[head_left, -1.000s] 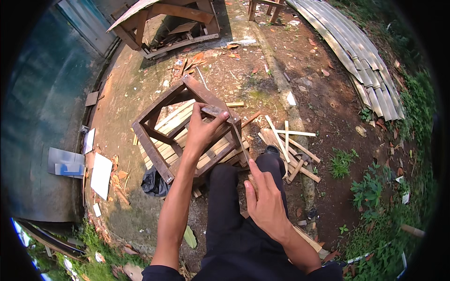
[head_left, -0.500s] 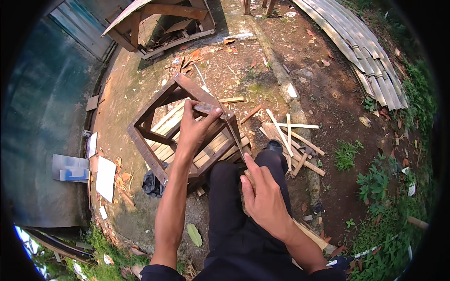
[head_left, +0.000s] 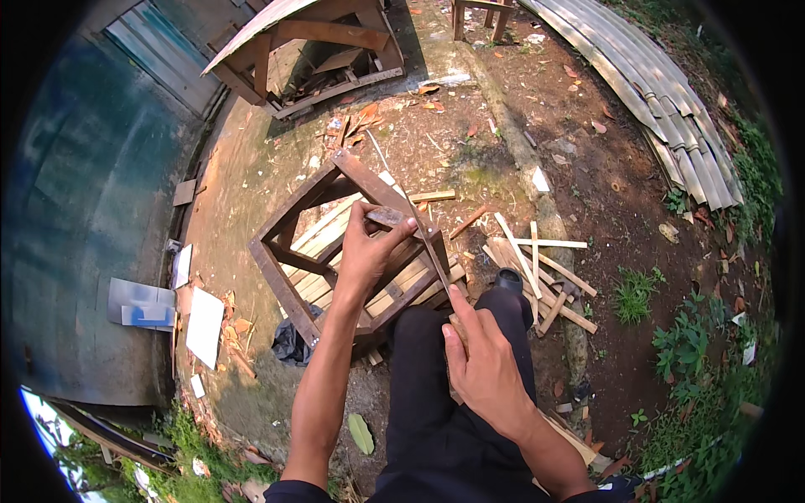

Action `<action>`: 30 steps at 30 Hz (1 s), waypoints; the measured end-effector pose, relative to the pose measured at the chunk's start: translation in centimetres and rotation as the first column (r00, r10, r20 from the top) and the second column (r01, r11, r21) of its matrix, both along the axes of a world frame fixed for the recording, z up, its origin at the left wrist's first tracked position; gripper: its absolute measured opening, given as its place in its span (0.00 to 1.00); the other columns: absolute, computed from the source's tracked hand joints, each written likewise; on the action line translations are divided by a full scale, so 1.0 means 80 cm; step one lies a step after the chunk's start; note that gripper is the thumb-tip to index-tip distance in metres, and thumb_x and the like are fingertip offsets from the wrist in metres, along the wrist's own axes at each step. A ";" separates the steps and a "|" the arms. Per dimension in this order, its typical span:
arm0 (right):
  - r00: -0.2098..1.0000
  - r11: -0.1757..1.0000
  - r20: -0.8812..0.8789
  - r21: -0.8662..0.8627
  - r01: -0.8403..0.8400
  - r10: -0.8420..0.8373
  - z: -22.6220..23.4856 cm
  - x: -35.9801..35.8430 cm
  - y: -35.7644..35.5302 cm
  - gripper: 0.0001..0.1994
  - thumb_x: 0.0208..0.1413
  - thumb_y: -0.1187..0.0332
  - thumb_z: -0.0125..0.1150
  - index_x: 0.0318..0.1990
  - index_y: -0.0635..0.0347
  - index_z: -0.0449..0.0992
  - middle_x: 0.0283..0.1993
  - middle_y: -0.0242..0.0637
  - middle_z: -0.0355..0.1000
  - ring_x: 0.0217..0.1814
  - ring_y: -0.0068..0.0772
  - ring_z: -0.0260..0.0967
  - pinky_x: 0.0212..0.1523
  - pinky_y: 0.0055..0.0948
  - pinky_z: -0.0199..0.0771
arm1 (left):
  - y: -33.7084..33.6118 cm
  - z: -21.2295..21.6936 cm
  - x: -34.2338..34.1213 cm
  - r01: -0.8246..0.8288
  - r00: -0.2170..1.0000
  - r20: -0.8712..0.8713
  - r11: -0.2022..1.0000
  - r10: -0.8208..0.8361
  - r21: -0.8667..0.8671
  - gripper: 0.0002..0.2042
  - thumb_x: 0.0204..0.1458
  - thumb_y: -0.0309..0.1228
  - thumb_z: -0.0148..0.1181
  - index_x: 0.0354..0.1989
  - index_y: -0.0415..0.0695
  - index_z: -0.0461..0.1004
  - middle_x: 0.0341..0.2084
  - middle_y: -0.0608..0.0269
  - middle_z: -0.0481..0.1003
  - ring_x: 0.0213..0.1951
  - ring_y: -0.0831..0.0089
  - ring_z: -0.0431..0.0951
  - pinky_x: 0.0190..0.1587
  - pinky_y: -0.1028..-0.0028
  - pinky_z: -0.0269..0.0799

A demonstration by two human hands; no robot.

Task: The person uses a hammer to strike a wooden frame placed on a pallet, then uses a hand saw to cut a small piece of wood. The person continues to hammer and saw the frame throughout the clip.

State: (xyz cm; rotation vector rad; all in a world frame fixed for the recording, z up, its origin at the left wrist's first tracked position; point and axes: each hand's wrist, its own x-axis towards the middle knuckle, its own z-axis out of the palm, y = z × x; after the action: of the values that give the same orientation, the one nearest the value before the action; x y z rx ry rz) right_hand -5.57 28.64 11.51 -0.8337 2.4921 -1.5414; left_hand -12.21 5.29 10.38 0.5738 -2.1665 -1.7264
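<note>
- Legs in black trousers [head_left: 453,419] are filling the 6 o'clock edge, and I am looking down over them.
- My right hand [head_left: 486,369] is closing around the near end of a long thin blade [head_left: 428,243] at about 5 o'clock, forefinger stretching up along it; the handle itself is hidden in the fist.
- My left hand [head_left: 365,260] is pinching a small flat grey stone [head_left: 387,216] between thumb and fingertips, pressing it against the blade's far end near centre.
- I am judging the blade stiff, light and sharp along one edge, so holding it by the handle end seems safest; the stone looks hard, smooth and apt to slip.
- Just behind, the wooden frame [head_left: 293,218] is lying tilted over pale slats [head_left: 335,235].
- At 3 o'clock, loose wood offcuts [head_left: 537,268] are lying scattered on dirt.
- Compared with half a second ago, the left hand is sitting slightly higher along the blade; the right grip is looking unchanged.
</note>
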 end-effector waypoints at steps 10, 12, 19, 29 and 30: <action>0.997 0.999 0.065 0.032 -0.029 0.027 0.017 -0.015 -0.010 0.25 0.64 0.68 0.55 0.68 0.60 0.62 0.38 0.50 0.68 0.34 0.52 0.72 0.36 0.46 0.73 | 0.000 0.001 0.001 -0.006 0.999 0.043 1.000 0.007 -0.028 0.23 0.49 0.38 0.74 0.41 0.39 0.65 0.32 0.57 0.77 0.36 0.75 0.75 0.42 0.72 0.71; 0.987 0.991 0.157 0.121 -0.053 0.034 0.013 -0.002 0.001 0.25 0.64 0.68 0.55 0.68 0.60 0.62 0.37 0.50 0.68 0.34 0.51 0.72 0.36 0.46 0.72 | -0.002 0.000 0.001 0.010 1.000 -0.025 1.000 -0.011 -0.028 0.24 0.49 0.39 0.75 0.41 0.39 0.65 0.31 0.58 0.76 0.36 0.75 0.75 0.41 0.73 0.71; 1.000 0.998 0.025 0.069 -0.010 0.009 0.016 -0.014 -0.015 0.25 0.65 0.67 0.54 0.68 0.62 0.61 0.36 0.48 0.68 0.32 0.48 0.70 0.35 0.44 0.72 | -0.005 -0.005 0.002 0.015 1.000 0.000 1.000 -0.015 0.003 0.26 0.47 0.40 0.75 0.42 0.39 0.65 0.32 0.58 0.77 0.37 0.74 0.76 0.42 0.73 0.71; 1.000 1.000 -0.003 -0.011 0.002 -0.003 0.007 -0.015 -0.016 0.24 0.66 0.66 0.52 0.67 0.60 0.62 0.36 0.51 0.68 0.32 0.53 0.72 0.35 0.46 0.72 | -0.004 0.000 0.003 -0.003 0.998 0.059 1.000 0.004 -0.013 0.22 0.50 0.37 0.73 0.41 0.40 0.65 0.32 0.58 0.77 0.38 0.76 0.75 0.43 0.74 0.70; 0.999 1.000 0.034 0.012 -0.009 0.009 0.006 -0.015 -0.016 0.24 0.66 0.65 0.52 0.67 0.60 0.62 0.36 0.51 0.68 0.32 0.54 0.72 0.35 0.46 0.73 | -0.003 0.001 0.003 -0.001 0.998 0.056 1.000 0.001 -0.004 0.22 0.50 0.37 0.73 0.41 0.40 0.65 0.33 0.58 0.77 0.38 0.76 0.75 0.43 0.74 0.70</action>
State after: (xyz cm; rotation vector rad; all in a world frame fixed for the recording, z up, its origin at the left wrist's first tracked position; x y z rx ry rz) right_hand -6.74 27.39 11.97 -0.8089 2.4687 -1.5226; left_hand -11.96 5.01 10.44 0.6287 -2.2068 -1.7245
